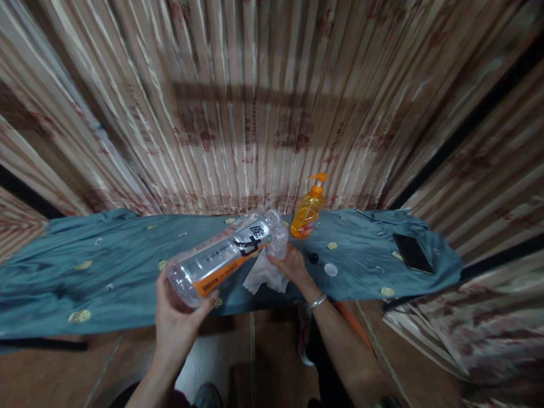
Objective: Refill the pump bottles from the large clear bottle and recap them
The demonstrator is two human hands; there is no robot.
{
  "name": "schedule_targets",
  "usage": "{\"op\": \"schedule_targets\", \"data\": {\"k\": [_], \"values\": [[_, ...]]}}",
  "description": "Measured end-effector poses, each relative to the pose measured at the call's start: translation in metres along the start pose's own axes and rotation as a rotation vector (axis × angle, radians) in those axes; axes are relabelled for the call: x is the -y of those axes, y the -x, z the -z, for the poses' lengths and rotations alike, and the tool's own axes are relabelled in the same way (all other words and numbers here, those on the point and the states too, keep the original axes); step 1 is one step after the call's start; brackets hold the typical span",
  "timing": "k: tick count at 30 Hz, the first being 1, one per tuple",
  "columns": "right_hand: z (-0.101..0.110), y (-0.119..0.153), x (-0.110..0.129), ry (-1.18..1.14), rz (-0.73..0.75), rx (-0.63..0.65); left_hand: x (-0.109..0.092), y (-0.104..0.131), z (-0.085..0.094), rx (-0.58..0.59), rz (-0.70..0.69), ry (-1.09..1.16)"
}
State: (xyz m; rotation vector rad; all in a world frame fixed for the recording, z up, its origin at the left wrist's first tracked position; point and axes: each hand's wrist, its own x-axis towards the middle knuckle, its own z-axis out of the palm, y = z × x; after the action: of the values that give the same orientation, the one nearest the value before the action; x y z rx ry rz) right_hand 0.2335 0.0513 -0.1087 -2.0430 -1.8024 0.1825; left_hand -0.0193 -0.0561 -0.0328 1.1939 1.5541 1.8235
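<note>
A large clear plastic bottle with a silver and orange label lies tilted in the air, its neck end up and to the right. My left hand is closed around its base. By the neck, my right hand is closed on a small clear plastic container, whose lower part is partly hidden by the fingers. A crumpled white tissue hangs or lies just below the right hand; whether the fingers also grip it is unclear.
An orange pump bottle stands behind my right hand. On the teal patterned cloth lie a small black round piece, a white disc and a dark phone. A pleated curtain hangs behind.
</note>
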Motion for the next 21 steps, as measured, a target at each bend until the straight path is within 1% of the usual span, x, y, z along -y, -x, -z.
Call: {"op": "schedule_targets", "data": {"k": [3, 7, 14, 21], "values": [[0.000, -0.001, 0.000, -0.006, -0.025, 0.045, -0.003, -0.001, 0.000, -0.001, 0.032, -0.007], [0.000, -0.002, -0.001, -0.031, -0.010, 0.036, -0.004, -0.001, 0.001, -0.013, 0.069, -0.019], [0.005, 0.000, 0.002, -0.033, -0.039, 0.064, 0.001, -0.003, 0.003, -0.028, -0.001, -0.041], [0.010, 0.001, 0.004, -0.047, -0.039, 0.081, -0.004, -0.002, 0.001, -0.026, 0.049, -0.013]]}}
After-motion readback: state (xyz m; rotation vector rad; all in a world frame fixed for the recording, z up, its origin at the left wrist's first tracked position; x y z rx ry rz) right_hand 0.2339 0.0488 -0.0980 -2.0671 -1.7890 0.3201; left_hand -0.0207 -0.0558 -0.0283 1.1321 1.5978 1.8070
